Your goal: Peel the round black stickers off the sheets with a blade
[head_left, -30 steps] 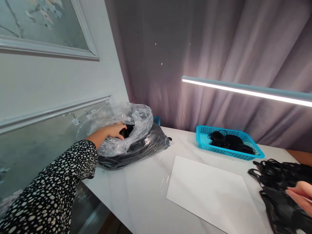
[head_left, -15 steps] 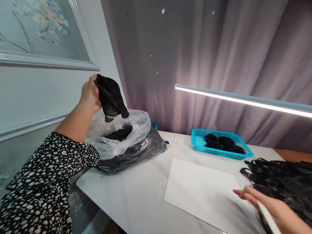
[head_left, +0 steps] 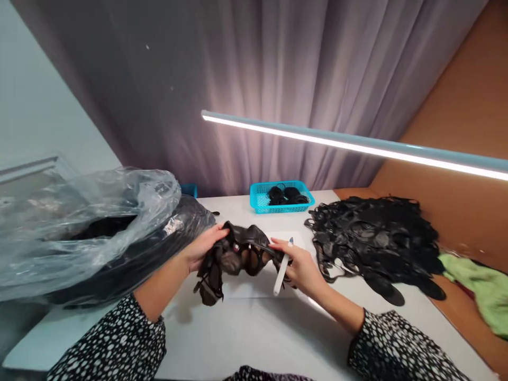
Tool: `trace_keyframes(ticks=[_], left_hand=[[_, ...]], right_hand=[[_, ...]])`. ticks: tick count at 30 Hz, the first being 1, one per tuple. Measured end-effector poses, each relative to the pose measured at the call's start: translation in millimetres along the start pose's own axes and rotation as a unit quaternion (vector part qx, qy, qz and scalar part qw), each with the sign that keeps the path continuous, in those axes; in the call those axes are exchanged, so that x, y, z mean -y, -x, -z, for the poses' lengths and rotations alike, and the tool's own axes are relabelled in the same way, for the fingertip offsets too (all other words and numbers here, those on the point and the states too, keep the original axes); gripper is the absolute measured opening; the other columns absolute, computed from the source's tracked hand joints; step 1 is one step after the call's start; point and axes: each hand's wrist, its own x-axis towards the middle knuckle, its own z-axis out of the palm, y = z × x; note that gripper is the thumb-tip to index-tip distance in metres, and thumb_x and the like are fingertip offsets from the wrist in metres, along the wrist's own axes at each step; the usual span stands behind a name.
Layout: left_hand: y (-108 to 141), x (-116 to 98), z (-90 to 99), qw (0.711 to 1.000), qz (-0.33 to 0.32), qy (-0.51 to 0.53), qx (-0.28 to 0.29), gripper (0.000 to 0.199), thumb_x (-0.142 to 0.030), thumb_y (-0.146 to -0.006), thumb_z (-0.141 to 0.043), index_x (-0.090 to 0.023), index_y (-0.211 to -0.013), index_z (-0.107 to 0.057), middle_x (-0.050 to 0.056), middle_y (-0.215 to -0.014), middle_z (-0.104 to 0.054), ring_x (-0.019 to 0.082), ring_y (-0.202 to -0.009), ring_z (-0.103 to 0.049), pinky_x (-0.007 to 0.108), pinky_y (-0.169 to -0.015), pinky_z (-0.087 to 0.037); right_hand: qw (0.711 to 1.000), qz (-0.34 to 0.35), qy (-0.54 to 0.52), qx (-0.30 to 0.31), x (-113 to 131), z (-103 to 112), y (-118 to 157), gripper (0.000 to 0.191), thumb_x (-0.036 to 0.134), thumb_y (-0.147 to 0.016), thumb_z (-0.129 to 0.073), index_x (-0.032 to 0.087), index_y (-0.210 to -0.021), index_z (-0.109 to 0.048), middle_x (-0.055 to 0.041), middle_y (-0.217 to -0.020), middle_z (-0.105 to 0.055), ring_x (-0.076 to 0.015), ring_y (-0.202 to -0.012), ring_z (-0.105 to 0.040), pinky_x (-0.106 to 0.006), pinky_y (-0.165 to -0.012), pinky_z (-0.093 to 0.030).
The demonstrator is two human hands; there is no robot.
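Note:
A black strappy cloth piece (head_left: 251,236), thin and partly see-through, is stretched between my hands over the table; its exact kind is unclear. My left hand (head_left: 206,244) grips its left end, where a bunched part with straps hangs down. On the other side, my right hand (head_left: 299,267) pinches the right end. A white pen-shaped tool (head_left: 281,275) with a dark tip is also held in that hand, slanting across the fingers. Beneath them a white board (head_left: 246,290) lies on the table, partly covered by the hands and cloth.
A large clear plastic bag (head_left: 154,198) holding black material stands at left. A blue basket (head_left: 257,203) with black bundles is at the back. Right of it lies a heap of black strappy pieces (head_left: 373,238), beside a green cloth (head_left: 476,286). A lit lamp bar (head_left: 337,138) crosses above.
My left hand has brought the black cloth from above the bag to the middle. My right hand has come in from the right and taken its other end. The view has turned right.

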Motion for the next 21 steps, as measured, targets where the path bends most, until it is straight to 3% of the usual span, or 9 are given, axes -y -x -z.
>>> trace_keyframes(ticks=[3, 6, 9, 12, 15, 18, 21], left_hand=[[-2, 45, -7.3, 0.998, 0.03, -0.049, -0.041, 0.058, -0.067, -0.08, -0.052, -0.021, -0.115, -0.05, 0.006, -0.09, -0.065, 0.026, -0.083, -0.067, 0.041, -0.075, -0.054], [-1, 66, 1.9, 0.992, 0.022, -0.101, -0.072, 0.056, -0.065, -0.079, -0.056, -0.021, -0.115, -0.054, 0.008, -0.102, -0.06, 0.026, -0.094, -0.063, 0.044, -0.088, -0.049], [4, 68, 9.7, 0.988, -0.018, -0.145, -0.056, 0.057, -0.058, -0.076, -0.067, -0.027, -0.122, -0.057, 0.008, -0.123, -0.053, 0.028, -0.113, -0.055, 0.044, -0.103, -0.04], [10, 68, 7.5, 0.966, -0.097, -0.242, -0.011, 0.055, -0.052, -0.079, -0.069, -0.033, -0.129, -0.056, 0.007, -0.137, -0.044, 0.029, -0.127, -0.045, 0.042, -0.11, -0.033], [13, 75, 1.7, 0.938, -0.142, -0.317, -0.016, 0.041, -0.047, -0.087, -0.061, -0.031, -0.125, -0.06, 0.008, -0.134, -0.046, 0.029, -0.124, -0.049, 0.042, -0.106, -0.038], [11, 85, 2.2, 0.932, -0.16, -0.323, -0.029, 0.031, -0.042, -0.093, -0.05, -0.028, -0.115, -0.066, 0.008, -0.129, -0.053, 0.026, -0.116, -0.056, 0.039, -0.101, -0.044], [6, 86, 12.3, 0.934, -0.164, -0.317, -0.028, 0.033, -0.041, -0.094, -0.044, -0.026, -0.108, -0.07, 0.006, -0.125, -0.06, 0.023, -0.11, -0.061, 0.035, -0.097, -0.048]], right_hand=[[0.991, -0.08, 0.099, 0.033, -36, 24, 12, 0.041, 0.017, -0.077, -0.067, 0.022, -0.118, -0.068, -0.0133, -0.135, -0.057, -0.0309, -0.116, -0.061, -0.048, -0.1, -0.049], [0.986, -0.089, 0.136, 0.025, -52, 48, 20, 0.035, 0.026, -0.079, -0.07, 0.024, -0.114, -0.07, -0.0106, -0.129, -0.063, -0.0309, -0.116, -0.061, -0.048, -0.099, -0.049], [0.989, -0.066, 0.131, 0.017, -52, 55, 24, 0.03, 0.03, -0.08, -0.071, 0.025, -0.11, -0.071, -0.0098, -0.123, -0.066, -0.0304, -0.115, -0.06, -0.05, -0.101, -0.048], [0.992, -0.036, 0.1, 0.068, -52, 46, 26, 0.033, 0.031, -0.076, -0.076, 0.023, -0.108, -0.072, -0.0108, -0.122, -0.066, -0.0311, -0.118, -0.058, -0.05, -0.1, -0.049], [0.99, -0.026, 0.084, 0.107, -57, 37, 28, 0.033, 0.028, -0.074, -0.077, 0.02, -0.106, -0.073, -0.0138, -0.121, -0.066, -0.0325, -0.118, -0.058, -0.049, -0.099, -0.049], [0.99, -0.047, 0.078, 0.11, -61, 36, 28, 0.018, 0.027, -0.081, -0.068, 0.018, -0.095, -0.076, -0.0148, -0.117, -0.068, -0.032, -0.113, -0.061, -0.047, -0.095, -0.051], [0.987, -0.092, 0.061, 0.116, -57, 44, 20, 0.02, 0.031, -0.086, -0.061, 0.02, -0.087, -0.077, -0.0117, -0.108, -0.072, -0.0292, -0.102, -0.066, -0.042, -0.088, -0.053]])
